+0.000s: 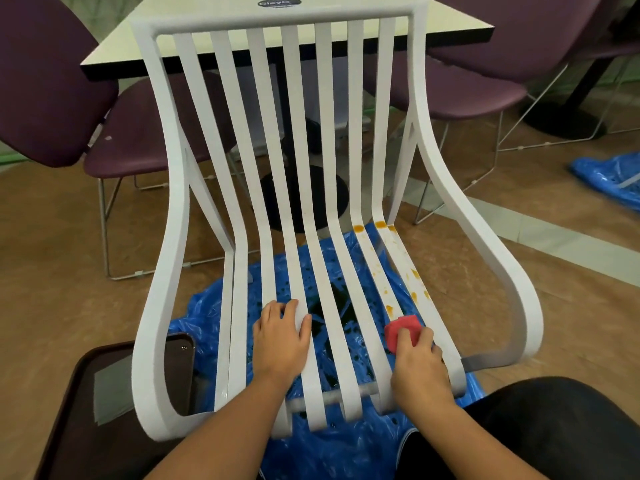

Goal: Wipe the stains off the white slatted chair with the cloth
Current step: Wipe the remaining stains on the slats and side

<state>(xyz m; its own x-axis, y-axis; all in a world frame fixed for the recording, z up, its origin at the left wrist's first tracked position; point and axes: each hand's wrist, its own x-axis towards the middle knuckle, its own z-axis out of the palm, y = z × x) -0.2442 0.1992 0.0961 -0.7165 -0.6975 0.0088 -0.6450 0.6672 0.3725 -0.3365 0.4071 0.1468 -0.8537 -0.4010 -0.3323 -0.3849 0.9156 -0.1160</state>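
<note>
The white slatted chair [322, 140] faces me and fills the middle of the view. Orange stains [391, 308] spot its two rightmost seat slats, from the seat's back bend down toward the front. My right hand [420, 370] grips a folded pink-red cloth [401, 332] and presses it on those right slats, just below the nearest orange blot. My left hand [282, 341] holds a middle-left seat slat, fingers curled over its edges.
Blue plastic sheeting [346, 445] with dark green spills lies under the seat. A dark brown tray [104, 410] with a grey sheet sits at lower left. Purple chairs [145, 140] and a cream table [242, 32] stand behind. More blue plastic [609, 174] lies at the right.
</note>
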